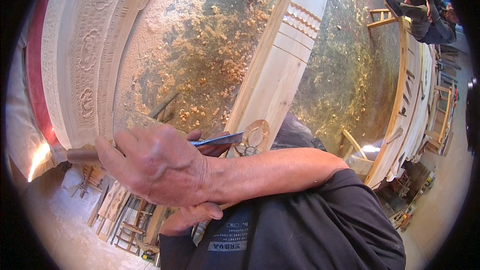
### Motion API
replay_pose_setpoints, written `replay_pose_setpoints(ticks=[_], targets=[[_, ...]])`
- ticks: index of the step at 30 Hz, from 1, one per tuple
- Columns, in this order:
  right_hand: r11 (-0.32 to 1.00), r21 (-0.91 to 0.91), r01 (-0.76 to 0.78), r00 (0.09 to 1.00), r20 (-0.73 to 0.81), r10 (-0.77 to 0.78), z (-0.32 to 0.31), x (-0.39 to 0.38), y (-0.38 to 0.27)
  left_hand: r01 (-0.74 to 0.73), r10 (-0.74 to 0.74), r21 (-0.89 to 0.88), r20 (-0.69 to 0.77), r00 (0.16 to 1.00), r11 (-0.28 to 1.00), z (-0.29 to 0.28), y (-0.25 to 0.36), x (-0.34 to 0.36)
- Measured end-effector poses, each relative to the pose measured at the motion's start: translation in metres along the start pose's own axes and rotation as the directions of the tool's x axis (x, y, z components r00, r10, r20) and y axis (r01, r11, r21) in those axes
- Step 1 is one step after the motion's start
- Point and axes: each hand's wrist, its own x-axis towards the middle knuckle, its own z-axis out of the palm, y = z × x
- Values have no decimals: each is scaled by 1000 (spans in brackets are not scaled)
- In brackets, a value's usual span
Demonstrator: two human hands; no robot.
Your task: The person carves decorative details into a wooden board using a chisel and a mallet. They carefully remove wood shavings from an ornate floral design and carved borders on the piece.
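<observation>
My right hand [157, 162] is closed round a carving chisel, its wooden handle [82, 156] sticking out to the left. The narrow steel blade of the chisel [220, 139] points right, its tip close to a carved round flower motif [252, 140] on the near end of a long pale wooden board [267, 87]. Further up, the board bears cut cross lines and scalloped bands. My left hand [192, 217] lies under my right wrist; its thumb shows, but the right wrist hides most of its fingers. Dark fingertips appear beside the blade; whose they are is unclear.
A large curved carved panel [82, 60] stands at left beside red cloth [37, 70]. Wood shavings [232, 62] litter the floor. On the right, a long bench [402, 105] carries several tools. Another person [427, 15] sits at the far right. Timber pieces [132, 220] lie lower left.
</observation>
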Motion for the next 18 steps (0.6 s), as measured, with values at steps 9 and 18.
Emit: replay_pose_setpoints(ticks=[9,18], targets=[[997,19,-76,997,10,76,4,-2,9,-55,55,82,3,999,995,12,-9,10],[1000,-13,-23,991,133,24,-13,-5,6,-80,80,105,0,997,991,14,-11,10]])
